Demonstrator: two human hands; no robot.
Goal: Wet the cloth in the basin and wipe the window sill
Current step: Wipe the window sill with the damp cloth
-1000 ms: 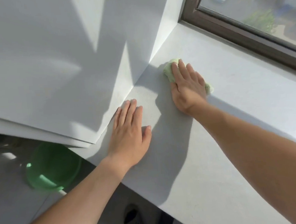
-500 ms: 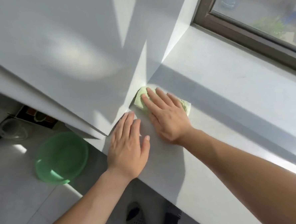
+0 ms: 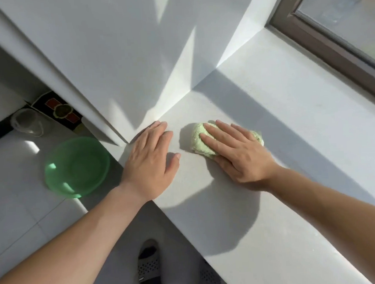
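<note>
The right hand (image 3: 237,152) lay flat on a bunched pale green cloth (image 3: 198,139), its fingers straight and spread and pressing the cloth down onto the window sill (image 3: 290,113); nothing was gripped. The cloth sat on the near left part of the sill and showed past the fingertips and beside the little finger. The left hand (image 3: 150,164) rested palm down on the sill just beside it, with a narrow bare gap between its thumb and the cloth. Its fingers were straight and close together, holding nothing, and their tips reached the foot of the white side wall (image 3: 111,58) at the sill's left end. Both bare forearms came in from the bottom of the view.

The sill was white and smooth, crossed by bands of sunlight and shadow. Along its far right edge ran a brown window frame (image 3: 320,39) with a blurred glass pane (image 3: 349,11) behind it.

To the left and below the sill, a round translucent green basin (image 3: 76,166) stood on the pale tiled floor (image 3: 13,185), well apart from the cloth. Whether it held water could not be made out. Beyond the basin, against the wall, stood a clear container (image 3: 26,123) and a dark box with a red and gold pattern (image 3: 59,110). Under the sill's front edge were two grey perforated slippers (image 3: 149,269).
</note>
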